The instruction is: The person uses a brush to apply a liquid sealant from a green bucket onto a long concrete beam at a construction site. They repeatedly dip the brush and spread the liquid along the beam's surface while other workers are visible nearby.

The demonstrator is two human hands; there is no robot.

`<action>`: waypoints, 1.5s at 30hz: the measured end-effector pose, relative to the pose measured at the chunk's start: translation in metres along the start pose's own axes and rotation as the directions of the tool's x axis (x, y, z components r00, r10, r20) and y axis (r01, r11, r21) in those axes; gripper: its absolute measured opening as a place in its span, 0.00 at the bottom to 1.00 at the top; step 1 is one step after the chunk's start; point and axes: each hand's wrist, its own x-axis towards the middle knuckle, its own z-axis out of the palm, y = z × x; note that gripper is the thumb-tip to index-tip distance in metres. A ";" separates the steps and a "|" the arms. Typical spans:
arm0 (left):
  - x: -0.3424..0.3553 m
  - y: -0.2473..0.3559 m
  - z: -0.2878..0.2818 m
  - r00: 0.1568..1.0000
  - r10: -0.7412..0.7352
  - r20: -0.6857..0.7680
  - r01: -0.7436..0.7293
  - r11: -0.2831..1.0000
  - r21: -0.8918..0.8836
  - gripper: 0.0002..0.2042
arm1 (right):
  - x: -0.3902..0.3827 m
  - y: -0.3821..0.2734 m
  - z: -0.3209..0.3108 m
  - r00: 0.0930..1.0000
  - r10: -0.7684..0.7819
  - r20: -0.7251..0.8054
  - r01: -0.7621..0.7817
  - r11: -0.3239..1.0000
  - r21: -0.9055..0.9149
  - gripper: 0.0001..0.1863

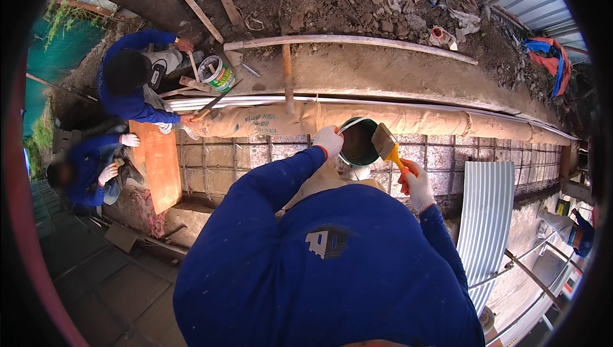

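Two full grips: our left hand curled its fingers on the bucket, our right hand closed round the paintbrush; what was done or left, we couldn't tell.

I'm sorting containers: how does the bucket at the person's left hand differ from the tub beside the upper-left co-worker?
The bucket shows mostly its dark inside; the tub shows its white-and-green side. The left hand holds the bucket, while the tub sits beside the upper-left co-worker. Both are round and open-topped.
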 end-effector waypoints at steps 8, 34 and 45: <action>-0.033 0.005 0.043 0.998 -0.030 -0.060 0.027 0.998 -0.055 0.07 | -0.010 0.021 -0.031 0.998 -0.043 0.049 0.041 0.998 0.048 0.23; -0.150 -0.003 -0.015 0.926 -0.377 -0.015 0.294 0.745 -0.599 0.06 | -0.014 0.007 0.024 0.954 -0.077 0.290 0.077 0.997 0.011 0.21; -0.143 -0.125 -0.127 0.887 -0.460 -0.024 0.305 0.626 -0.718 0.04 | 0.013 -0.028 0.188 0.927 -0.066 0.368 0.094 0.994 -0.061 0.21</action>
